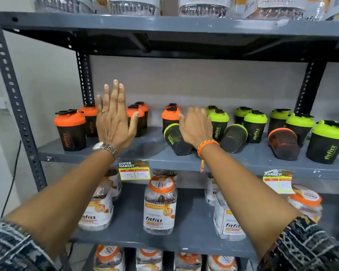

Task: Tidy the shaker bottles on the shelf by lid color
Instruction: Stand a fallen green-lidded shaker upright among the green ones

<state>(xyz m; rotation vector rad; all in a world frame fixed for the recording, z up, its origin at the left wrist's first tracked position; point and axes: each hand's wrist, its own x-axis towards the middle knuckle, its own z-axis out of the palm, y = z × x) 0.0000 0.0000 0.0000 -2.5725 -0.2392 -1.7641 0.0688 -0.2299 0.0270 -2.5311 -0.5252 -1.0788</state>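
Both hands' grips hang apart, left hand [114, 122] raised, right hand [196, 128] over a toppled green-lidded shaker [174, 139].

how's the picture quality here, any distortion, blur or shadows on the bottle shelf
Head view: wide-angle lens bows the shelf edges and uprights; light is soft and even, with faint shadows under the bottles; the hands, left and right, look sharp; the top jars are slightly soft.

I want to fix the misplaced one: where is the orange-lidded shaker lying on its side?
The tipped orange-lidded shaker lies on the middle shelf, far right, among upright green-lidded shakers.
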